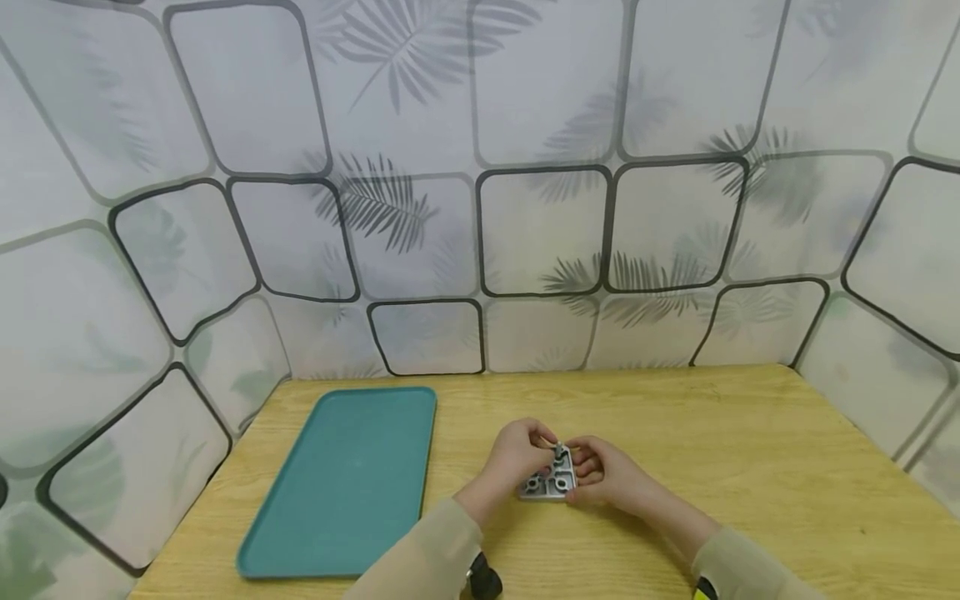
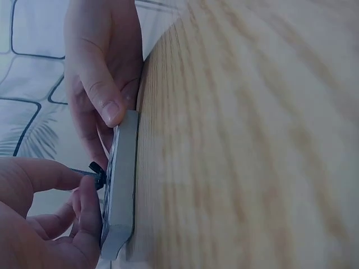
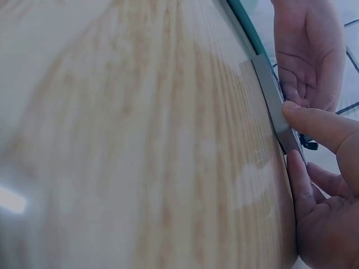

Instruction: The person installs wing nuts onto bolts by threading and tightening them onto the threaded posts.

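Note:
A silver metal plate point(image 1: 561, 486) with raised ribs and round holed bosses lies flat on the wooden table between both hands. My left hand point(image 1: 517, 454) reaches over its left side, thumb and forefinger pinching a small dark threaded piece point(image 2: 99, 175) with a black end, close over the plate's ribbed face. On the opposite side, my right hand point(image 1: 611, 475) holds the plate by its edge, the thumb at the near corner and the fingers along the right side. Seen from the right wrist, the plate's smooth grey side point(image 3: 272, 101) faces the camera.
A teal rectangular tray point(image 1: 352, 483) lies on the left part of the wooden table point(image 1: 750, 450). Patterned cloth point(image 1: 543, 233) with leaves and rounded squares encloses the table at the back and both sides.

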Demonstrator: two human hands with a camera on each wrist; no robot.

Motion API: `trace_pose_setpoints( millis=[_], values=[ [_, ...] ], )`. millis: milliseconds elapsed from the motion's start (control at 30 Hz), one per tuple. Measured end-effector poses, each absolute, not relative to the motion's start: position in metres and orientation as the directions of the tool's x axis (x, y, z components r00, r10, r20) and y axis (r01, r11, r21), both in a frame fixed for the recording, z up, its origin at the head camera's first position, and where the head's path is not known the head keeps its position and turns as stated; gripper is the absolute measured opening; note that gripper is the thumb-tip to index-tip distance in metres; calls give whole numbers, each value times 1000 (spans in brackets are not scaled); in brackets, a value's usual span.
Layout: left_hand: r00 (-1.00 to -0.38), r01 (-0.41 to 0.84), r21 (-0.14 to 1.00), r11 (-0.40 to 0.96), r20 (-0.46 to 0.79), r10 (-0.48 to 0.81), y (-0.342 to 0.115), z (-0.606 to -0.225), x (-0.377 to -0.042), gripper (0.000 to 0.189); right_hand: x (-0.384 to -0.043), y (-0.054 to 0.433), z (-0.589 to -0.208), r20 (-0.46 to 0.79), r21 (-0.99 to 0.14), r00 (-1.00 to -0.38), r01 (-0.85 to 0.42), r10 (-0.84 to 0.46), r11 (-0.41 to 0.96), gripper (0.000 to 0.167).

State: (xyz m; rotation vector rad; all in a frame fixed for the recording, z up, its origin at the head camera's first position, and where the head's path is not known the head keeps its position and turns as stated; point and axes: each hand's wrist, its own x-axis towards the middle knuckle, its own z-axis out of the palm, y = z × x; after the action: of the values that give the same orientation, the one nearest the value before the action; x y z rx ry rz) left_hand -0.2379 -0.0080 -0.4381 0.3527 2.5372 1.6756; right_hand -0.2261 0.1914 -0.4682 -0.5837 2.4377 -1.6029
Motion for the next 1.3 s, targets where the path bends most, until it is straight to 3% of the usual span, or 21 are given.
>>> trace_pose_setpoints(
  millis=[600, 967, 1300],
  values=[
    [-979, 105, 903, 417, 19, 205, -4, -438, -242, 7, -228, 194, -467, 93, -900, -893, -264, -439, 346, 81],
    [-974, 194, 761, 619, 73, 216, 2, -438, -242, 18, -229, 193, -470, 89, -905, -896, -255, -435, 341, 81],
    [-975, 121, 833, 540, -2, 223, -1, -439, -242, 17, -225, 193, -465, 59, -911, -902, -224, -428, 347, 82]
  ],
)
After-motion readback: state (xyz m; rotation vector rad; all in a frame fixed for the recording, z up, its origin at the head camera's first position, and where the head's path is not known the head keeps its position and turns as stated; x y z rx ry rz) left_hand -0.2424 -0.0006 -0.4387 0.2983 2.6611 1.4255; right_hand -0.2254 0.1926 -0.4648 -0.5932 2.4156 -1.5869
